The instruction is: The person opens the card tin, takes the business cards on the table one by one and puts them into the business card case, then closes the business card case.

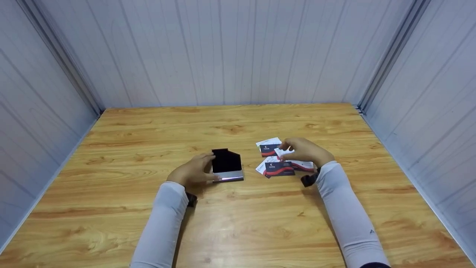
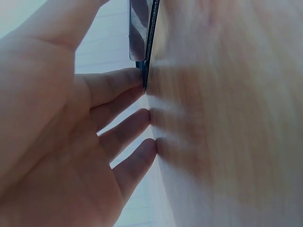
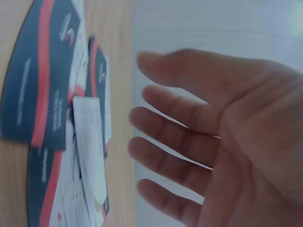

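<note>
A business card case (image 1: 227, 176), with a silver front strip and a black upper part (image 1: 226, 160), lies on the table. My left hand (image 1: 194, 169) holds it at the left side, thumb along the silver front and fingers at the black edge. In the left wrist view the fingertips (image 2: 137, 78) meet the case's edge, with other fingers down on the tabletop. Over a loose spread of business cards (image 1: 279, 169) hovers my right hand (image 1: 303, 150). Its fingers are loosely bent and apart from the cards in the right wrist view, holding nothing. One white card (image 3: 90, 151) lies tilted on the others.
The wood-grain table (image 1: 230, 223) stretches around both hands. Pale panelled walls (image 1: 238, 52) stand at its back and at both sides. Dark wrist cameras (image 1: 308, 180) sit under the wrists, close over the tabletop.
</note>
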### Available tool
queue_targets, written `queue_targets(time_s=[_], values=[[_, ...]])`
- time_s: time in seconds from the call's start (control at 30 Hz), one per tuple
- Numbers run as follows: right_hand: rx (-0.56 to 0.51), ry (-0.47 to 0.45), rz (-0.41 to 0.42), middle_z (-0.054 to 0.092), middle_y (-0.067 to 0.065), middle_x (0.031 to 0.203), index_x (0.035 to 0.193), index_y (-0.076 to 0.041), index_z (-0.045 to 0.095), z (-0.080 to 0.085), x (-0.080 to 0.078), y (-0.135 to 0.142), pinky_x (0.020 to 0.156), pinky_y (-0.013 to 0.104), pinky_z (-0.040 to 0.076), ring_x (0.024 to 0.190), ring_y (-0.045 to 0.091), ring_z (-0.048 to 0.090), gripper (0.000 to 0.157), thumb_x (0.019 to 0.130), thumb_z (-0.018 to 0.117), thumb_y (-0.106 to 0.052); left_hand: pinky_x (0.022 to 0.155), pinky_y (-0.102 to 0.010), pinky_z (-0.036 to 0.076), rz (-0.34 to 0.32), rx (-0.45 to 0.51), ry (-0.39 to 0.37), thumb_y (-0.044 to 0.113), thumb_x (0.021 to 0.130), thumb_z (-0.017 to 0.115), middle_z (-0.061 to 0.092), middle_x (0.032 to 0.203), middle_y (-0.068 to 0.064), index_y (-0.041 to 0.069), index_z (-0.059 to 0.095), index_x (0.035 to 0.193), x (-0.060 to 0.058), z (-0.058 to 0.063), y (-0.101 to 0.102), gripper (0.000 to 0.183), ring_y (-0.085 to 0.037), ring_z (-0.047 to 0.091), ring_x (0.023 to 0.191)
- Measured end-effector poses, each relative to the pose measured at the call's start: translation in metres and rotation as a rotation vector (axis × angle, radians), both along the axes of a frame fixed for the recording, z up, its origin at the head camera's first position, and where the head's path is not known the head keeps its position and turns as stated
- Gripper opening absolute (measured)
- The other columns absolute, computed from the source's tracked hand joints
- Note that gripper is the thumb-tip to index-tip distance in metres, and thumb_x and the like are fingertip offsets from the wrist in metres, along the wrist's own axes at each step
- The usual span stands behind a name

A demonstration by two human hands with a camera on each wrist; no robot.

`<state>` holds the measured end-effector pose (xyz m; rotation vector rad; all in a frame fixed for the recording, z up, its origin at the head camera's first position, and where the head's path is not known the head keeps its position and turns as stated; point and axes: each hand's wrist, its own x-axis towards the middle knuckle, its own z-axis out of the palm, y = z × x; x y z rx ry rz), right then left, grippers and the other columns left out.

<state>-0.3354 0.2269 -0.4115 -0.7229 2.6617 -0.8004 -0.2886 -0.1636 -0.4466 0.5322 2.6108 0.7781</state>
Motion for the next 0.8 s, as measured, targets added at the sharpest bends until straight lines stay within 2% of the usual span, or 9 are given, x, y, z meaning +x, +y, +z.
queue_targets(time_s=[0.23,0.53,0.8], values=[[0.104,-0.087,-0.012,0.063,0.013,0.124,0.121,-0.002,0.067,-0.0027,0.0026,0.0093,0.096,0.051,0.047,0.111,0.032,0.057,0.042,0.089,0.079,-0.028,0.118,-0.054,0.02,0.007,-0.002,-0.013,0.047,0.092,0.072,0.018,0.165,-0.014,0.009,0.024,0.16,-0.0012,0.0006,-0.0001,0.091,-0.035,0.014,0.151],[0.169,-0.093,0.002,0.063,0.015,0.123,0.119,-0.001,0.067,-0.0066,0.0012,0.0087,0.099,0.049,0.045,0.113,0.031,0.056,0.051,0.081,0.086,-0.029,0.119,-0.054,0.02,0.004,-0.017,-0.021,0.048,0.093,0.07,0.015,0.166,-0.011,0.012,0.02,0.161,-0.0009,0.0024,-0.0001,0.092,-0.033,0.012,0.151],[0.2,-0.106,-0.02,0.063,0.012,0.115,0.111,-0.002,0.067,-0.0107,0.0019,0.0058,0.096,0.047,0.045,0.103,0.027,0.055,0.044,0.079,0.087,-0.025,0.119,-0.053,0.02,0.011,-0.015,-0.023,0.048,0.093,0.07,0.017,0.165,-0.011,0.012,0.022,0.161,0.0004,0.0015,0.0009,0.091,-0.033,0.013,0.151]])
